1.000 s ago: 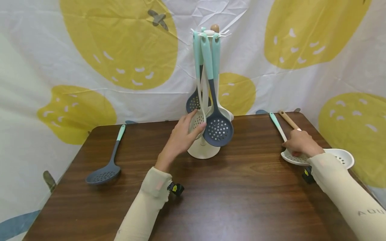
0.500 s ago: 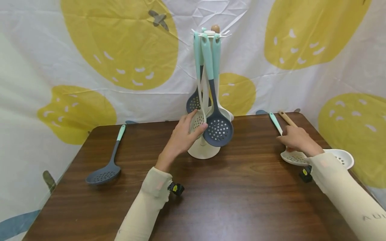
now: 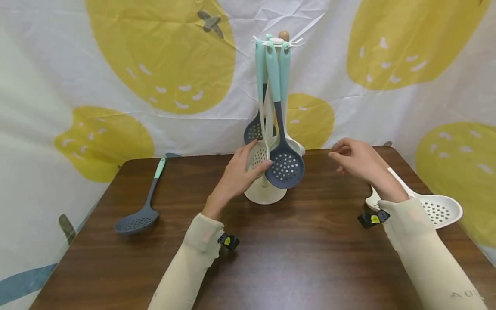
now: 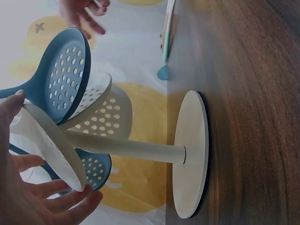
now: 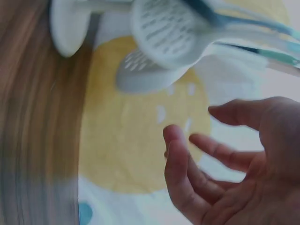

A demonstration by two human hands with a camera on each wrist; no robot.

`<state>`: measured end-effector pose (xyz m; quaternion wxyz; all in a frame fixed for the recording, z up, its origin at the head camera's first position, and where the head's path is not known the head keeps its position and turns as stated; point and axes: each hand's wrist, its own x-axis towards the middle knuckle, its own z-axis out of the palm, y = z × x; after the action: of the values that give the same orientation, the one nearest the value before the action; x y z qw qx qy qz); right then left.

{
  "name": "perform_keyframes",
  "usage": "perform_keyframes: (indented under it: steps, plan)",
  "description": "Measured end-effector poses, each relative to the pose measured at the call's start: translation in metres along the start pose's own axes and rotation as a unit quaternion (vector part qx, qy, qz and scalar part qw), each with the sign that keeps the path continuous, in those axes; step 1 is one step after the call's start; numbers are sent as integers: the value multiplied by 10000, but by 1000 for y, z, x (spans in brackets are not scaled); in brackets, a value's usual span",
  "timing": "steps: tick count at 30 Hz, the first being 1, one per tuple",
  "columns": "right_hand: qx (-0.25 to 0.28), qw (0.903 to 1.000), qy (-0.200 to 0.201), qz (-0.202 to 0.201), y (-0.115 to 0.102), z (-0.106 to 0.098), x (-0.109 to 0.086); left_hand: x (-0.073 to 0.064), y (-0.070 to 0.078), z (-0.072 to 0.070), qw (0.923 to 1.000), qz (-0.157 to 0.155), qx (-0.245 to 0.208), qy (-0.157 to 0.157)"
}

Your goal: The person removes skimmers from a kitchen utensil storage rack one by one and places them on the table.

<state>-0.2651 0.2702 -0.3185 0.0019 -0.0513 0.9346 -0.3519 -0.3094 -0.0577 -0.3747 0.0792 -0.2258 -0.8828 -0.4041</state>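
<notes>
A cream utensil stand [image 3: 265, 196] holds several hanging kitchen utensils with mint handles. My left hand [image 3: 234, 174] holds the bowl of a white skimmer [image 3: 257, 156] hanging there, thumb at its right rim and fingers around the left; the left wrist view shows its pale bowl [image 4: 49, 143] between thumb and fingers. Just right of the thumb hangs a navy skimmer [image 3: 286, 167]. My right hand [image 3: 358, 160] is raised over the table right of the stand, holding nothing, with its fingers loosely curled. In the right wrist view that hand [image 5: 220, 164] has a gap between thumb and fingertips.
On the right of the table lies a white perforated utensil [image 3: 441, 211], beside another white one [image 3: 373, 200] mostly hidden by my right arm. At the left lies a navy skimmer [image 3: 136, 221] with a mint handle. A lemon-print cloth [image 3: 186, 64] hangs behind the table.
My right hand has left the white utensils on the right, rising and moving left towards the stand. My left hand stays at the hanging white skimmer. The head view has shifted slightly.
</notes>
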Motion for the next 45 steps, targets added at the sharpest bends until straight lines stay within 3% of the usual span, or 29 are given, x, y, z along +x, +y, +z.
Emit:
perform_keyframes:
  steps: [6, 13, 21, 31, 39, 45]
  plan:
    - [1035, 9924, 285, -607, -7, 17, -6, 1, 3, 0, 10000, -66, -32, 68]
    - [1823, 9798, 304, -757, -22, 30, -1, -2, 2, -6, 9991, -367, 51, 206]
    - [1732, 9806, 223, -890, -30, 36, 2, -3, 5, -12, 9982, -438, 405, 7]
    - [1555, 9842, 40, -841, -26, 42, 7, -6, 9, -17, 9970, -447, 573, 253]
    - [1487, 9862, 150, -706, -23, 32, 5, -9, 8, -31, 9945, -496, 529, 755]
    - [1458, 9863, 182, -745, -24, 34, 7, -11, 8, -35, 9939, -510, 560, 797]
